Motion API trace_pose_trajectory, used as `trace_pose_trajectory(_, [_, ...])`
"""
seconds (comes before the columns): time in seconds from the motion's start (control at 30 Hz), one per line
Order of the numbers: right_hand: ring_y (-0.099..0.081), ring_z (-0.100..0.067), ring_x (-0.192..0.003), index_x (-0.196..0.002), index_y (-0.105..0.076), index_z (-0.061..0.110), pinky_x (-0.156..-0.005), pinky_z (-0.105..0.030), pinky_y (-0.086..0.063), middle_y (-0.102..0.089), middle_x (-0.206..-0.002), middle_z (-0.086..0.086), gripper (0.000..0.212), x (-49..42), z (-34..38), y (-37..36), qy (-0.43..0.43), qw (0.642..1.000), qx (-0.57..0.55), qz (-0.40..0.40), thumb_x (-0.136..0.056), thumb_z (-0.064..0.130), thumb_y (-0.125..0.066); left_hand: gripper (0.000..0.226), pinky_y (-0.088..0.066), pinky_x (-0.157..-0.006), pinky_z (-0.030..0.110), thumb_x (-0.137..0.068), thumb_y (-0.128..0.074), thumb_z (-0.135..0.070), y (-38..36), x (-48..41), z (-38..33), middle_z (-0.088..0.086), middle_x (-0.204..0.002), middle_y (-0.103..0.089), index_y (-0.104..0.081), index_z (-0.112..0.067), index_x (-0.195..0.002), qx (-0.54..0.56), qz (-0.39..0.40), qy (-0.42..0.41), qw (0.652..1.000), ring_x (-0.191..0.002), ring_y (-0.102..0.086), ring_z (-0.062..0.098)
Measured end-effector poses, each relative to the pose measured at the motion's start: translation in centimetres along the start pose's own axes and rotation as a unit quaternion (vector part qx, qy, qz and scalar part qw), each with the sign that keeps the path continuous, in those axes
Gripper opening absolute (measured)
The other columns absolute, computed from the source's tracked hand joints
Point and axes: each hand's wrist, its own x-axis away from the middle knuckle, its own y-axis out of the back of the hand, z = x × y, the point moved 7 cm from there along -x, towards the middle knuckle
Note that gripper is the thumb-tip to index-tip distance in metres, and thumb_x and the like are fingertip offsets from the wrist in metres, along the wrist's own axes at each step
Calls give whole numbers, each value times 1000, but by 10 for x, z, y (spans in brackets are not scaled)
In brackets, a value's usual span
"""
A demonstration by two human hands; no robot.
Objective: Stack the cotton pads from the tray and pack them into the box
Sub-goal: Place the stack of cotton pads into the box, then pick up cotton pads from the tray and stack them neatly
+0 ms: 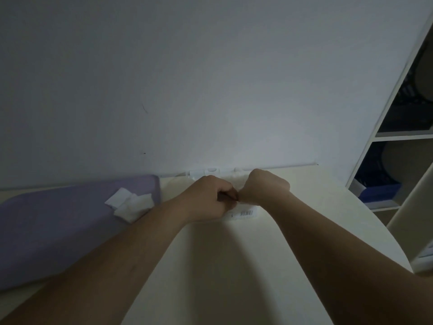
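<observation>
A lilac tray (58,221) lies on the left of the table, with a few white cotton pads (131,204) loose near its right end. A white box (243,213) with a barcode label sits on the table at the centre, its lid (210,171) open against the wall. My left hand (208,200) and my right hand (267,186) are both curled just above the box, and their fingertips meet. They pinch a small stack of cotton pads between them. My fingers hide nearly all of this stack.
The cream table (210,266) ends at a white wall (210,90) right behind the box. Its rounded edge curves away on the right. A white shelf unit (398,134) with dark and blue items stands at the right.
</observation>
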Motion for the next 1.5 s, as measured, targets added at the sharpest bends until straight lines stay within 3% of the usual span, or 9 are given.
trace_pose_trajectory(0.23, [-54,-17,-61,-69,-51,16,-61,-27,-45,-56,-70,2,42,10,-11,7,16,998,-35,39,-80,53,-66,20,-59,-92,27,-85,-78,-13,4,1,5,-17,-97,-79,-81,-28,-97,86,-12,24,996,-92,-74,1])
trace_pose_trajectory(0.4, [-57,-24,-114,-113,-63,17,-85,-39,-52,-56,-122,-2,27,38,12,23,135,975,-52,-171,-94,35,-55,15,-55,-77,20,-85,-73,-15,10,3,-7,-11,-92,-78,-79,-24,-96,51,-25,6,998,-79,-70,0])
trace_pose_trajectory(0.53, [-40,-32,-140,-132,-50,7,-113,-44,-37,-45,-150,-15,49,40,34,-21,190,972,-61,-125,-98,33,-27,21,-53,-99,39,-82,-72,-25,37,26,-22,5,-111,-75,-78,-16,-100,-208,-176,-106,956,-107,-68,26])
trace_pose_trajectory(0.73, [-21,-32,-156,-159,-23,1,-127,-46,-17,-25,-166,-20,85,41,41,-55,161,980,23,-117,-96,52,3,106,-10,-129,41,-76,-54,-57,11,51,37,2,-173,-3,-7,-16,-163,-285,42,81,954,-159,2,16])
trace_pose_trajectory(0.97, [-6,-26,-159,-161,-16,6,-129,-46,-8,-10,-171,-15,66,51,55,-36,136,984,-23,-112,-106,42,-17,109,-1,-129,47,-83,-52,-70,2,57,42,-9,-170,19,10,-28,-162,-231,50,70,969,-157,20,15])
trace_pose_trajectory(1.07, [-36,-22,-150,-148,-50,12,-123,-41,-32,-42,-161,-10,53,88,100,-21,287,919,-111,-246,-99,26,-38,96,-1,-129,38,-90,-39,-72,26,80,61,-7,-172,8,0,-25,-164,-170,-22,62,983,-158,12,14])
trace_pose_trajectory(1.2, [-63,-15,-118,-128,-65,21,-88,-29,-57,-66,-132,5,45,117,170,-43,399,862,-248,-191,-86,12,-55,74,-18,-126,49,-92,-20,-55,77,123,124,10,-161,-40,-50,-18,-148,-231,-90,107,963,-153,-25,40])
trace_pose_trajectory(1.37, [-54,-32,-134,-129,-65,7,-111,-35,-40,-58,-144,-16,41,88,215,-85,346,905,-226,-97,-93,19,-51,44,-42,-109,24,-99,-41,-43,101,168,144,3,-117,-74,-72,-16,-113,-144,-141,81,976,-111,-64,21])
trace_pose_trajectory(1.5, [-65,-35,-104,-92,-70,12,-86,-36,-49,-72,-109,-14,25,61,221,-103,299,921,-238,-78,-99,25,-50,47,-55,-85,37,-93,-47,-54,118,177,158,-2,-94,-78,-75,-16,-94,-50,-220,129,966,-91,-71,12])
